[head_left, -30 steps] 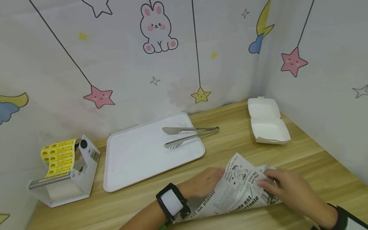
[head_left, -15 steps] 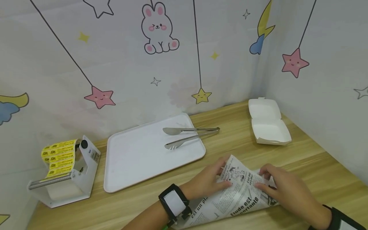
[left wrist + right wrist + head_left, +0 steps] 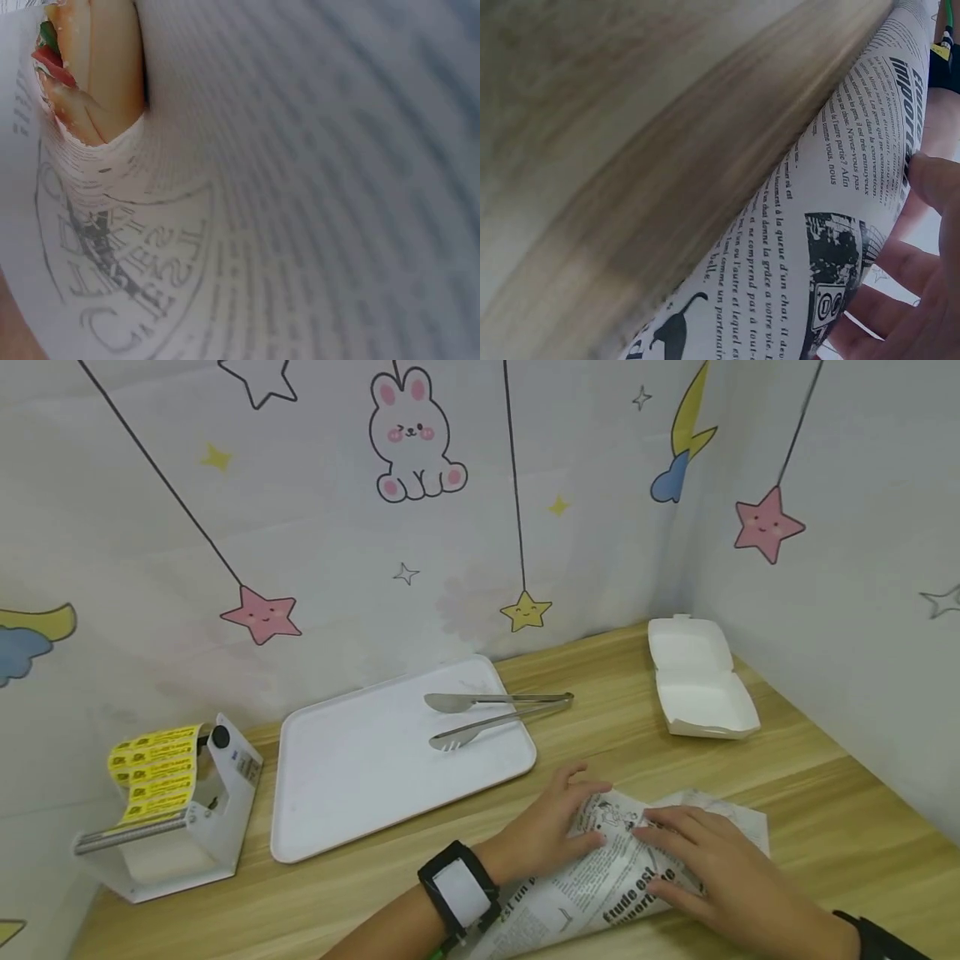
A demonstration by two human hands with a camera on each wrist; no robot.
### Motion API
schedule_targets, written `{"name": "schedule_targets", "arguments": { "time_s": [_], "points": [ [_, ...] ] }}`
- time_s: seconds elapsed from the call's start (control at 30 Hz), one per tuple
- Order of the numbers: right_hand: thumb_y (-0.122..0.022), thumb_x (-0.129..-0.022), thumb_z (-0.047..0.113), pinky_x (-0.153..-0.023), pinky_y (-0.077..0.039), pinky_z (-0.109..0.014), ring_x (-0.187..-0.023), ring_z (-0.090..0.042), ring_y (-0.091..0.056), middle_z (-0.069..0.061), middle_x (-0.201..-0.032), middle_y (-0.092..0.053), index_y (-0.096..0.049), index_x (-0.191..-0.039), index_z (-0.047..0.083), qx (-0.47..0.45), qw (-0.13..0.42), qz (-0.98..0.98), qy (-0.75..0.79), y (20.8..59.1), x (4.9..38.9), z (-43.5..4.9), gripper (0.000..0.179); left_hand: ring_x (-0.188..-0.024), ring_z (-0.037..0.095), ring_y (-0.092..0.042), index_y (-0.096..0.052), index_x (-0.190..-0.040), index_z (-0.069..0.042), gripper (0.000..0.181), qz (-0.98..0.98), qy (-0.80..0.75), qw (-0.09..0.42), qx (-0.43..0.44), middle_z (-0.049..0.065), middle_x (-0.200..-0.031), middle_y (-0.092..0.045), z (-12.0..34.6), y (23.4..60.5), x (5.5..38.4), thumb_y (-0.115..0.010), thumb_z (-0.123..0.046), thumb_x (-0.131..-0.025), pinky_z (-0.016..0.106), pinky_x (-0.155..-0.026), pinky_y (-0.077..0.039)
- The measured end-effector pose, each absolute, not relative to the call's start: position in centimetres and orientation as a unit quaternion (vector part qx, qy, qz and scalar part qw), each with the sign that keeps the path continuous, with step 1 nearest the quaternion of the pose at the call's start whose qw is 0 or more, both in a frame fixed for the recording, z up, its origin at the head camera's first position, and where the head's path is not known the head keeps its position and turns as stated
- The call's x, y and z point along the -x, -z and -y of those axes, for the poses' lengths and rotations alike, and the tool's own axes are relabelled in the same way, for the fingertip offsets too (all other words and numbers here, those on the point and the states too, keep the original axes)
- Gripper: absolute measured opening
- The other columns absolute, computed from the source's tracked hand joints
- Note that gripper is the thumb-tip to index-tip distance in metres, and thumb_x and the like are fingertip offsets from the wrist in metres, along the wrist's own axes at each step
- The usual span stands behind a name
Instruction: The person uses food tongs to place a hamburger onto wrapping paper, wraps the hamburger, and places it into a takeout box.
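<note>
A sheet of newsprint-patterned wrapping paper [image 3: 592, 893] lies folded over on the table at the front. Inside it, the left wrist view shows the end of a sandwich [image 3: 101, 67], a pale roll with red and green filling; the rest is covered by paper. My left hand [image 3: 543, 831] rests on the fold's left side, fingers spread and loosely bent. From the right, my right hand [image 3: 727, 877] lies over the top of the paper with fairly straight fingers, pressing the fold. In the right wrist view its thumb and fingers touch the printed paper [image 3: 780, 247].
Behind the hands is a white tray [image 3: 352, 777] with metal tongs [image 3: 487, 718] lying across its right edge. An open white clamshell box [image 3: 708, 702] stands at the back right. At left is a dispenser [image 3: 180, 852] with a yellow label roll [image 3: 157, 772].
My right hand has gone from pinching the paper's edge to lying flatter over it, further left. The upright corner is now folded down. My left fingers have come onto the fold and spread.
</note>
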State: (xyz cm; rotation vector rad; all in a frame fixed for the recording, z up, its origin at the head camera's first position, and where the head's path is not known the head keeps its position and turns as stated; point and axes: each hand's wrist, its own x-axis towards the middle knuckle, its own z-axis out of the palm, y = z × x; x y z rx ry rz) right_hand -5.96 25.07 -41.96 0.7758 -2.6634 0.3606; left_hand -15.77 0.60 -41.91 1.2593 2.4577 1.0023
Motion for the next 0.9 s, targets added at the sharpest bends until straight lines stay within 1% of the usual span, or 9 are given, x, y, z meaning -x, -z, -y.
{"name": "schedule_targets", "arguments": {
  "time_s": [0.1, 0.2, 0.27, 0.37, 0.47, 0.6, 0.7, 0.77, 0.9],
  "points": [
    [-0.081, -0.084, 0.045, -0.093, -0.049, -0.051, -0.12, -0.023, -0.06, 0.002, -0.135, -0.062, -0.068, -0.13, 0.023, -0.27, 0.162, 0.941, -0.126, 42.2, 5.9, -25.1, 0.053, -0.139, 0.021, -0.046, -0.055, -0.144, -0.009, 0.045, -0.832, -0.312, 0.094, -0.448, 0.013, -0.156, -0.041, -0.5, 42.1, 15.8, -0.064, -0.021, -0.102, 0.031, -0.114, -0.038],
    [-0.081, -0.085, 0.045, -0.093, -0.048, -0.05, -0.121, -0.022, -0.059, 0.002, -0.135, -0.062, -0.067, -0.132, 0.022, -0.273, 0.161, 0.94, -0.123, 42.4, 5.9, -25.1, 0.054, -0.135, 0.015, -0.051, -0.06, -0.14, -0.008, 0.037, -0.827, -0.281, 0.084, -0.479, 0.007, -0.143, -0.058, -0.4, 42.4, 15.9, -0.058, -0.02, -0.105, 0.028, -0.114, -0.037],
    [-0.081, -0.085, 0.044, -0.094, -0.047, -0.047, -0.121, -0.022, -0.059, 0.002, -0.136, -0.061, -0.067, -0.133, 0.021, -0.275, 0.164, 0.94, -0.12, 42.5, 5.9, -25.2, 0.055, -0.13, 0.011, -0.055, -0.063, -0.137, -0.008, 0.035, -0.823, -0.271, 0.083, -0.492, 0.003, -0.136, -0.064, -0.3, 42.5, 15.9, -0.054, -0.022, -0.107, 0.026, -0.111, -0.039],
    [-0.081, -0.085, 0.043, -0.095, -0.044, -0.045, -0.123, -0.021, -0.058, 0.003, -0.137, -0.06, -0.065, -0.135, 0.022, -0.276, 0.166, 0.94, -0.117, 42.7, 5.9, -25.2, 0.056, -0.125, 0.008, -0.058, -0.064, -0.136, -0.009, 0.036, -0.822, -0.27, 0.095, -0.492, 0.0, -0.132, -0.067, -0.3, 42.5, 15.8, -0.049, -0.028, -0.109, 0.024, -0.108, -0.042],
    [-0.079, -0.086, 0.044, -0.096, -0.043, -0.046, -0.123, -0.021, -0.057, 0.003, -0.138, -0.06, -0.064, -0.136, 0.023, -0.274, 0.161, 0.941, -0.117, 42.8, 5.8, -25.1, 0.056, -0.123, 0.005, -0.058, -0.063, -0.137, -0.011, 0.045, -0.827, -0.27, 0.123, -0.478, -0.003, -0.132, -0.066, -0.3, 42.1, 15.7, -0.048, -0.042, -0.108, 0.022, -0.105, -0.044],
    [-0.077, -0.088, 0.045, -0.097, -0.043, -0.047, -0.124, -0.021, -0.057, 0.004, -0.139, -0.059, -0.063, -0.137, 0.024, -0.269, 0.15, 0.944, -0.118, 42.9, 5.7, -25.0, 0.055, -0.119, 0.002, -0.057, -0.057, -0.143, -0.015, 0.069, -0.84, -0.237, 0.16, -0.46, -0.007, -0.135, -0.063, -0.4, 41.4, 15.3, -0.06, -0.063, -0.094, 0.02, -0.099, -0.046],
    [-0.077, -0.089, 0.046, -0.098, -0.042, -0.047, -0.125, -0.02, -0.057, 0.005, -0.14, -0.059, -0.063, -0.137, 0.025, -0.264, 0.143, 0.946, -0.122, 42.8, 5.6, -24.9, 0.054, -0.113, 0.001, -0.056, -0.051, -0.148, -0.014, 0.087, -0.848, -0.194, 0.173, -0.461, -0.008, -0.136, -0.061, -0.6, 40.9, 14.9, -0.072, -0.068, -0.083, 0.018, -0.092, -0.047],
    [-0.076, -0.089, 0.046, -0.098, -0.044, -0.048, -0.125, -0.021, -0.057, 0.005, -0.14, -0.059, -0.062, -0.137, 0.026, -0.261, 0.136, 0.947, -0.126, 42.8, 5.6, -25.0, 0.054, -0.11, 0.001, -0.056, -0.049, -0.148, -0.013, 0.091, -0.852, -0.17, 0.173, -0.465, -0.007, -0.136, -0.061, -0.7, 40.7, 14.7, -0.075, -0.067, -0.08, 0.018, -0.089, -0.047],
    [-0.076, -0.089, 0.046, -0.096, -0.047, -0.052, -0.123, -0.024, -0.059, 0.002, -0.138, -0.061, -0.061, -0.138, 0.022, -0.247, 0.12, 0.95, -0.152, 42.7, 5.7, -25.3, 0.056, -0.101, 0.002, -0.056, -0.051, -0.146, -0.013, 0.088, -0.863, -0.135, 0.161, -0.46, -0.007, -0.127, -0.064, -1.2, 40.4, 14.2, -0.081, -0.06, -0.078, 0.021, -0.086, -0.047]
  ]
}}
